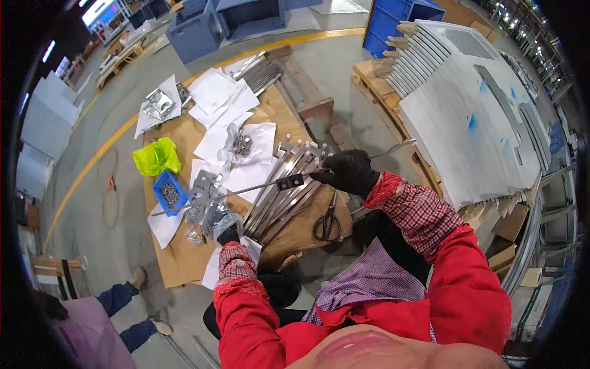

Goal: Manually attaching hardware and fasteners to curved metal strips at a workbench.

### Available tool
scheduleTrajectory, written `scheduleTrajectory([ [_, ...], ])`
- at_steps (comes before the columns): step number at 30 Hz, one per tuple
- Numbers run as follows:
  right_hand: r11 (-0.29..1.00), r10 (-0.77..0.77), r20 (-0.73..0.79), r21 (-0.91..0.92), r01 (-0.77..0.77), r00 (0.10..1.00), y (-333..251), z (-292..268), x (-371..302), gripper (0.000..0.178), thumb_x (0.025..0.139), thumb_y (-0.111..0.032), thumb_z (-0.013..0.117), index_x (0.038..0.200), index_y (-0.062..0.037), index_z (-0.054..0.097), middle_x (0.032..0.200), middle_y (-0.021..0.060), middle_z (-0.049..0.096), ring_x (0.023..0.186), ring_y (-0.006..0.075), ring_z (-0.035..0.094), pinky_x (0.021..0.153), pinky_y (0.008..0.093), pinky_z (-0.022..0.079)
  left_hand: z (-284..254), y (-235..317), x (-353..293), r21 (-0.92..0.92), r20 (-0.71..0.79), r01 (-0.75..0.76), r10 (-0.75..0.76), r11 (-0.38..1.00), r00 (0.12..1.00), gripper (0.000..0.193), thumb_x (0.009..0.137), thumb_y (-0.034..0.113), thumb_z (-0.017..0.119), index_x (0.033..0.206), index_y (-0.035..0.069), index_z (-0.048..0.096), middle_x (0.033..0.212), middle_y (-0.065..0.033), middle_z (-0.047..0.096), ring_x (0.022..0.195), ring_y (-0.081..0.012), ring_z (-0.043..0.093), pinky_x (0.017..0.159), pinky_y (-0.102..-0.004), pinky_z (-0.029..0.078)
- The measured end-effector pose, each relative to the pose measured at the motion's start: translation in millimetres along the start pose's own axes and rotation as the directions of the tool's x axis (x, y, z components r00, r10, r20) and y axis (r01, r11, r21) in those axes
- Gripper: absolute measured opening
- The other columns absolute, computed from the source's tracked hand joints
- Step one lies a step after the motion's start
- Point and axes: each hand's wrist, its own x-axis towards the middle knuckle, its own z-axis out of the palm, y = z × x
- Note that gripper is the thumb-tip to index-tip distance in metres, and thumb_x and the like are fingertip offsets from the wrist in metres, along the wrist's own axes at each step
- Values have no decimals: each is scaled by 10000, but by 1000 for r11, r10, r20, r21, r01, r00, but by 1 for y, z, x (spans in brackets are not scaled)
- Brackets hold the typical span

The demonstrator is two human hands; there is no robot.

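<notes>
My right hand, in a black glove, is closed around a long thin metal strip that runs left across the table. A small black block with two holes sits on the strip beside the fingers. At a clear plastic bag near the table's left front is my left hand, also gloved; its fingers are hidden by the plastic. Grey metal plates lie just beyond the bag. Under the held strip lies a bundle of long metal bars. Black-handled scissors lie right of them.
A blue bin of small metal parts and a yellow-green bag stand on the left of the cardboard-covered table. White papers carry metal pieces. Stacked metal panels rest on a pallet at right. Another person is at lower left.
</notes>
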Motion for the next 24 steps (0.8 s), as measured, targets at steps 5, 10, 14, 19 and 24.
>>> scheduleTrajectory([
  [5,998,24,4,66,-24,1000,-5,0,4,316,721,-396,691,580,-125,609,472,18,515,397,191,495,400,289,374,43,-22,8,12,-114,-109,110,994,987,265,690,188,553,928,123,650,899,-77,654,794,-250,619,703,-381,488],
  [10,976,31,-4,218,-29,1000,-12,0,6,335,696,-337,737,536,-96,569,452,27,482,382,190,429,399,295,352,74,-37,6,123,-390,-142,179,982,903,317,704,205,494,961,130,664,970,-93,653,871,-271,607,790,-381,466],
  [14,981,55,-58,187,-43,997,-11,1,9,334,686,-314,744,524,-91,556,448,30,487,372,190,408,395,299,345,80,-39,14,37,-221,-117,122,992,967,268,702,212,485,884,133,665,914,-87,653,822,-275,604,732,-396,465],
  [19,999,40,-10,33,-40,999,-12,-5,7,323,680,-326,742,530,-94,575,442,31,492,364,188,423,387,298,344,82,-45,9,91,-167,-107,121,990,979,201,691,207,497,807,138,646,839,-71,641,727,-275,593,602,-426,447],
  [24,997,41,-42,73,-37,998,-8,-4,8,310,680,-368,730,558,-107,615,455,26,520,362,188,450,375,290,349,45,-25,10,-26,-204,-157,149,987,968,217,695,178,509,864,146,641,855,-72,646,747,-283,609,632,-418,468],
])
